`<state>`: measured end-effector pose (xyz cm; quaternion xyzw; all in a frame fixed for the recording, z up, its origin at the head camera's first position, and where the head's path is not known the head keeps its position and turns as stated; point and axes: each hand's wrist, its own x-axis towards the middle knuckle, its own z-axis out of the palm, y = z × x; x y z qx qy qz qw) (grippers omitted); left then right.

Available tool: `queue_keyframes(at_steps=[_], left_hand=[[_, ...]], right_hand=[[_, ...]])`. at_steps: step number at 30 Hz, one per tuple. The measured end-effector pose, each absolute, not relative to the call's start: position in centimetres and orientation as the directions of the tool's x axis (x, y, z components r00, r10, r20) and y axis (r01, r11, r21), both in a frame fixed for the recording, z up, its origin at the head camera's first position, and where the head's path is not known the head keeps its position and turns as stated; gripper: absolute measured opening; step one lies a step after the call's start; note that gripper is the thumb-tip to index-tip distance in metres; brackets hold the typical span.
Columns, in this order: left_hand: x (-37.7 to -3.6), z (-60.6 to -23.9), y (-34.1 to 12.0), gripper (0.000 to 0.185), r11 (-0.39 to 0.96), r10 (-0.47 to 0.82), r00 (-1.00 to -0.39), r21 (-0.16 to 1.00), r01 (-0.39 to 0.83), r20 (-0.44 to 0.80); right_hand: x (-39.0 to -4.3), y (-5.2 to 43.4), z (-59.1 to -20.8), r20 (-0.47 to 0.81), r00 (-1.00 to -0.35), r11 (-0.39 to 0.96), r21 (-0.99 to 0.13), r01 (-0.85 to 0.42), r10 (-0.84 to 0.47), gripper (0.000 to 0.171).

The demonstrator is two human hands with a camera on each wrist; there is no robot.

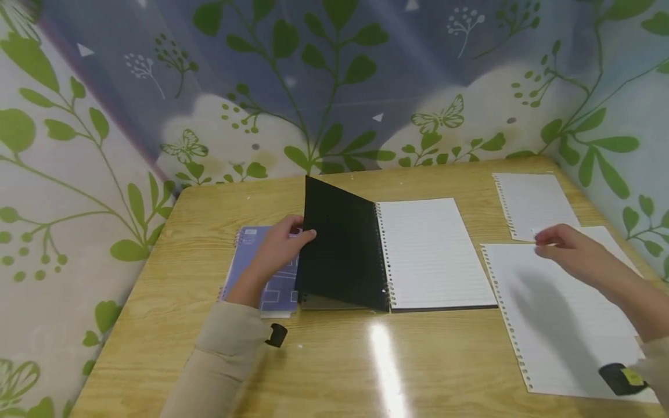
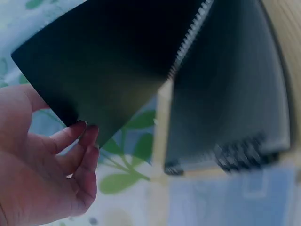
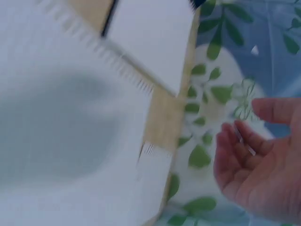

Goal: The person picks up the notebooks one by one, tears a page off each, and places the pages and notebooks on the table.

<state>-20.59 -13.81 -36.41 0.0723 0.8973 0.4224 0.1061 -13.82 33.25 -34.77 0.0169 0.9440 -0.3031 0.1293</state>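
Note:
My left hand (image 1: 279,247) pinches the free edge of the black cover (image 1: 340,244) of a spiral notebook, with the thumb on its near face. The cover stands tilted up from the table. To the right of the coil lies the notebook's lined white page (image 1: 434,255), flat. In the left wrist view, the fingers of the left hand (image 2: 56,165) meet the black cover (image 2: 94,66) near a corner. Above loose lined sheets (image 1: 590,325) with torn perforated edges hangs my right hand (image 1: 580,255). Its fingers curl loosely, and the right wrist view shows nothing in the right hand (image 3: 263,165).
A blue-purple spiral notebook (image 1: 245,261) lies under the left forearm, partly hidden by the black cover. One smaller torn sheet (image 1: 535,200) lies at the back right. The wooden table (image 1: 324,366) meets leaf-patterned walls (image 1: 345,87) at the back and sides.

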Motion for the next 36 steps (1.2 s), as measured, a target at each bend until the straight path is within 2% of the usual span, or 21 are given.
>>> queue_keyframes(at_steps=[5, 10, 14, 17, 20, 24, 30, 33, 36], left_hand=[[-19.8, -34.0, -11.9, 0.072, 0.540, 0.337, -0.923, 0.841, 0.026, -0.188], [-19.0, -32.0, -9.3, 0.084, 0.461, 0.462, -0.877, 0.881, 0.107, -0.135], [-18.4, -31.4, -6.8, 0.083, 0.445, 0.529, -0.845, 0.874, 0.196, -0.080], [-18.1, -31.5, -5.1, 0.077, 0.432, 0.559, -0.827, 0.869, 0.241, -0.049], [-17.9, -31.8, -3.5, 0.069, 0.430, 0.583, -0.812, 0.863, 0.267, -0.039], [-17.8, -32.4, -1.7, 0.064, 0.464, 0.603, -0.796, 0.835, 0.296, -0.053], [-18.1, -34.7, 0.7, 0.067, 0.489, 0.706, -0.708, 0.707, 0.511, 0.023], [-18.2, -36.8, 1.1, 0.071, 0.553, 0.735, -0.677, 0.618, 0.559, -0.046], [-18.4, -38.9, 1.1, 0.074, 0.655, 0.713, -0.683, 0.503, 0.564, -0.162]], right_hand=[[-16.7, 27.3, -32.7, -0.236, -0.951, 0.721, -0.692, 0.019, -0.200, 0.046], [-19.1, 21.1, -30.5, -0.189, -0.933, 0.673, -0.736, -0.072, -0.306, 0.048], [-20.4, 17.7, -29.1, -0.193, -0.923, 0.673, -0.734, -0.090, -0.334, 0.061], [-20.7, 16.2, -28.3, -0.226, -0.917, 0.668, -0.742, -0.056, -0.328, 0.073], [-20.8, 15.7, -27.8, -0.248, -0.922, 0.675, -0.737, -0.020, -0.298, 0.078], [-20.8, 16.2, -27.8, -0.247, -0.939, 0.698, -0.716, 0.010, -0.239, 0.064], [-20.8, 18.2, -28.8, -0.190, -0.969, 0.739, -0.673, 0.010, -0.160, 0.044], [-20.9, 20.1, -29.9, -0.204, -0.968, 0.734, -0.678, 0.032, -0.146, 0.038], [-20.9, 22.4, -31.4, -0.240, -0.961, 0.720, -0.691, 0.069, -0.138, 0.037]])
